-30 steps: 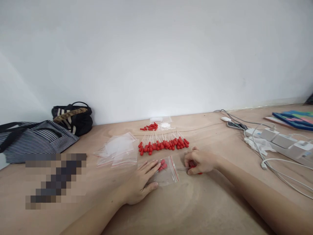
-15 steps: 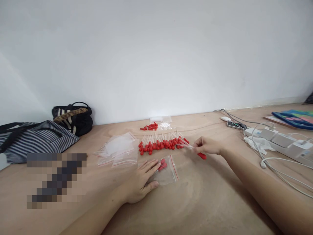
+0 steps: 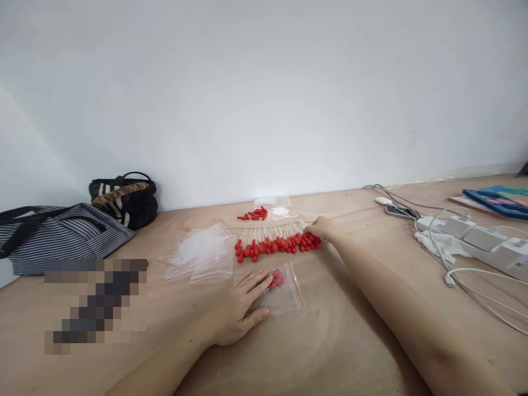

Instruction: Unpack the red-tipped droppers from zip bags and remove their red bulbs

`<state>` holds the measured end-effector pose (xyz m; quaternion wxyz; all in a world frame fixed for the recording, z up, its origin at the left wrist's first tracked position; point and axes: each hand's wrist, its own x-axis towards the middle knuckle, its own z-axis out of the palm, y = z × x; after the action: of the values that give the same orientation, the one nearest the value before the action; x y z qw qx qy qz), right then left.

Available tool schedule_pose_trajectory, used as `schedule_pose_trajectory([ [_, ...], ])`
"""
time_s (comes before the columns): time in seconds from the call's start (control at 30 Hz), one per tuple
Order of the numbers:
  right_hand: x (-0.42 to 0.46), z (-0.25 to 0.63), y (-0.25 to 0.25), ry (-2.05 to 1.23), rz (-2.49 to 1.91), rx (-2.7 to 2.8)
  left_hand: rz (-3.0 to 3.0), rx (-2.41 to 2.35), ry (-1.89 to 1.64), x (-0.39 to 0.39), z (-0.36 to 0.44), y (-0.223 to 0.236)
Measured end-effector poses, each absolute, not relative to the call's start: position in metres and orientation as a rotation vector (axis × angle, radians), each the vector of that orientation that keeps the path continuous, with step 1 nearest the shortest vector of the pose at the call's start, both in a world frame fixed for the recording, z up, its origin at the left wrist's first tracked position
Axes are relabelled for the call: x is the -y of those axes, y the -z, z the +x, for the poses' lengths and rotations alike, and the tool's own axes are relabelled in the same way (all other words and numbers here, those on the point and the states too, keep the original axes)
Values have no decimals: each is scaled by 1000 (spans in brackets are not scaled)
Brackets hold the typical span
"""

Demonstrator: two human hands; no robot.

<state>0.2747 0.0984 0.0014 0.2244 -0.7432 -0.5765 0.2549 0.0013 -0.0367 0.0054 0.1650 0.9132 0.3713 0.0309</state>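
My left hand [image 3: 243, 308] lies flat with its fingers stretched out on a clear zip bag [image 3: 284, 300]. Red bulbs [image 3: 277, 278] show inside that bag beside the fingertips. Behind it, a row of droppers [image 3: 268, 245] with red bulbs and thin pale stems lies side by side, bulbs toward me. At the row's right end, my right hand [image 3: 324, 227] has its fingers pinched together by the stems. It appears closed on a dropper, though the fingers partly hide the stem. More zip bags [image 3: 202, 250] lie in a loose pile left of the row.
Loose red pieces [image 3: 253, 213] and a clear packet [image 3: 274, 204] lie near the wall. A striped bag [image 3: 70, 234] and a black bag [image 3: 138, 203] stand at left. Chargers on a power strip [image 3: 478, 242], cables [image 3: 466, 286] and a blue-edged item [image 3: 495, 201] occupy the right.
My right hand has moved left and away from me, carrying a dropper to the row's right end, where more red bulbs now show. My left hand stays on the bag.
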Motion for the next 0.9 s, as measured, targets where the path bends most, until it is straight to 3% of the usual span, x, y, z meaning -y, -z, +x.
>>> schedule_pose_trajectory([
  [0.6,-73,295,3,-560,-1882,1589,2597,-1052,-100,37,2,-6],
  [0.7,-41,283,8,-479,-1751,1602,2567,-1108,-82,37,2,-6],
  [0.8,-5,264,16,-570,-1347,1834,2549,-1120,-99,36,1,-5],
  [0.9,17,250,22,-643,-1240,2048,2563,-1093,-126,36,1,-3],
])
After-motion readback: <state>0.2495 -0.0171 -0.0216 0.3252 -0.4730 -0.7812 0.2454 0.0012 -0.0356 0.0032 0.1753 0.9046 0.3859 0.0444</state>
